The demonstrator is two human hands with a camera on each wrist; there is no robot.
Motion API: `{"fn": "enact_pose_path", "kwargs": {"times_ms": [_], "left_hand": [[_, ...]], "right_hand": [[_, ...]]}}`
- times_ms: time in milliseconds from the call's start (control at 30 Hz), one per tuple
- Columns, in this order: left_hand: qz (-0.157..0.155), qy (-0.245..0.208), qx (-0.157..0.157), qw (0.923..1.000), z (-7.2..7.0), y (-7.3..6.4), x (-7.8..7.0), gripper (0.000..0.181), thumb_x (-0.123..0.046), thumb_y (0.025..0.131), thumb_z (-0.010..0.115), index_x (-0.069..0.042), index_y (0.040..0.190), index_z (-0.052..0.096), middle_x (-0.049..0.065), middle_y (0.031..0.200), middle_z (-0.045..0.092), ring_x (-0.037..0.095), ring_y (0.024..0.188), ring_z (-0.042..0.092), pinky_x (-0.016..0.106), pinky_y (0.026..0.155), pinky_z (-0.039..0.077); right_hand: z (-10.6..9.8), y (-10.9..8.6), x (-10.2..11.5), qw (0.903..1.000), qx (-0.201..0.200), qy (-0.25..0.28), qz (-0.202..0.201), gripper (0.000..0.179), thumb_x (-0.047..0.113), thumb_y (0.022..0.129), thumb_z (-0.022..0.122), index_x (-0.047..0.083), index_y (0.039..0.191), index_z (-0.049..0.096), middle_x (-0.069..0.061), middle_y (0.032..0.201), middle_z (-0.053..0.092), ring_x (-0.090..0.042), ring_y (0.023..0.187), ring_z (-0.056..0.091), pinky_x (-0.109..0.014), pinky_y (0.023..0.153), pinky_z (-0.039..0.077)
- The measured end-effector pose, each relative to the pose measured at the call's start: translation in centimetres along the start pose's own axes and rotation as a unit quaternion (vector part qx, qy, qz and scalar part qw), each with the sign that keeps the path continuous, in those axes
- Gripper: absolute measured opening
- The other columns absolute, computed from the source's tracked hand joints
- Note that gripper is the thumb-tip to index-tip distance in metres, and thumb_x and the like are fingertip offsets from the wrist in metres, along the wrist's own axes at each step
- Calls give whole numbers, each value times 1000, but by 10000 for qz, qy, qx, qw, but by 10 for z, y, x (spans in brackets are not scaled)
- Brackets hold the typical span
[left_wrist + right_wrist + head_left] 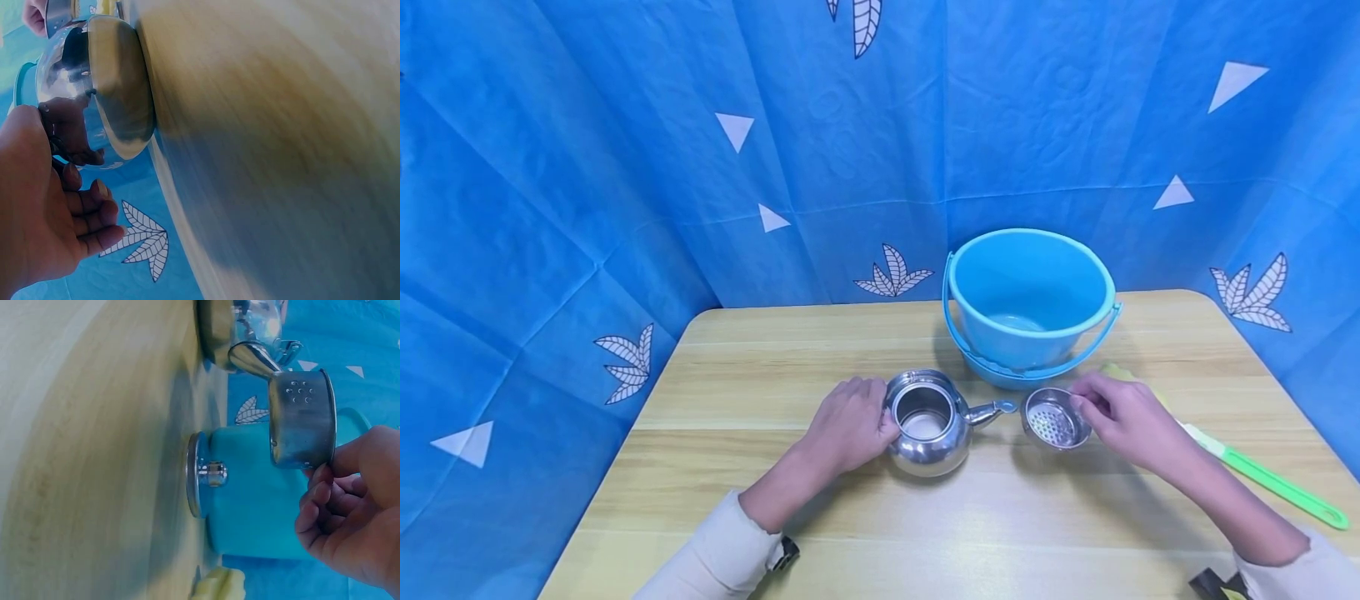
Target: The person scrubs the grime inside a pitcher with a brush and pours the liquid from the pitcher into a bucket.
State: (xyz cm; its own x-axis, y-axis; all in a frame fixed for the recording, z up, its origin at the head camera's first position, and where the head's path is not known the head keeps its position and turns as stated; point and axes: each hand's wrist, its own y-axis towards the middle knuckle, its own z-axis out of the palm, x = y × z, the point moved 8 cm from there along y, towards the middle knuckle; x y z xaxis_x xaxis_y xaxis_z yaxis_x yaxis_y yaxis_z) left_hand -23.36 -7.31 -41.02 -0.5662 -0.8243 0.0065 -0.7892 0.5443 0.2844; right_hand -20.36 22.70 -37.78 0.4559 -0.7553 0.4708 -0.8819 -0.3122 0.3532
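A round stainless-steel teapot (928, 457) without its lid on stands upright on the table, spout pointing right. My left hand (850, 423) grips it at the left side, with curled fingers (94, 219) seen in the left wrist view. Between thumb and fingertips, my right hand (1126, 418) pinches the rim of a perforated metal tea strainer (1054, 423), held above the table beside the spout. In the right wrist view the strainer (303, 422) hangs clear of the tabletop. Under it a knobbed metal lid (194, 475) lies on the table; the head view hides this lid.
Behind the strainer stands a light-blue bucket (1030, 354) with its handle lowered at the front. A brush with a green handle (1285, 486) and yellowish head lies at the right, partly behind my right arm. A blue patterned curtain (850, 167) hangs beyond the wooden table (737, 375).
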Motion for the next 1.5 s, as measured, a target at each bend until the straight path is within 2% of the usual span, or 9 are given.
{"fn": "enact_pose_path", "kwargs": {"times_ms": [467, 800, 1500], "left_hand": [[-38, -7, 2, 10000, 1, 0, 0, 27, -36, 72, 43, -11, 83, 43, -4, 65, 38, 14, 62, 36, 26, 59, 33], [-29, 17, 15, 10000, 1, -1, 0, 28, -37, 72, 42, -11, 83, 43, -3, 65, 38, 14, 61, 36, 26, 59, 33], [-22, -35, 103, 9999, 2, 0, 1, 29, -37, 73, 42, -11, 84, 43, -3, 66, 38, 14, 62, 36, 26, 59, 34]], "right_hand": [[26, -2, -5, 9991, 406, 35, -97, 7, 7, 76, 64, 13, 80, 63, 13, 63, 51, -1, 53, 43, -20, 47, 39], [38, 0, -8, 9981, 605, 35, 88, 7, 8, 75, 65, 9, 81, 66, 10, 67, 57, -1, 57, 49, -20, 51, 42], [48, 1, -7, 9964, 828, 160, 68, 6, 6, 75, 64, 10, 80, 65, 10, 63, 54, 0, 50, 46, -19, 45, 40]]}}
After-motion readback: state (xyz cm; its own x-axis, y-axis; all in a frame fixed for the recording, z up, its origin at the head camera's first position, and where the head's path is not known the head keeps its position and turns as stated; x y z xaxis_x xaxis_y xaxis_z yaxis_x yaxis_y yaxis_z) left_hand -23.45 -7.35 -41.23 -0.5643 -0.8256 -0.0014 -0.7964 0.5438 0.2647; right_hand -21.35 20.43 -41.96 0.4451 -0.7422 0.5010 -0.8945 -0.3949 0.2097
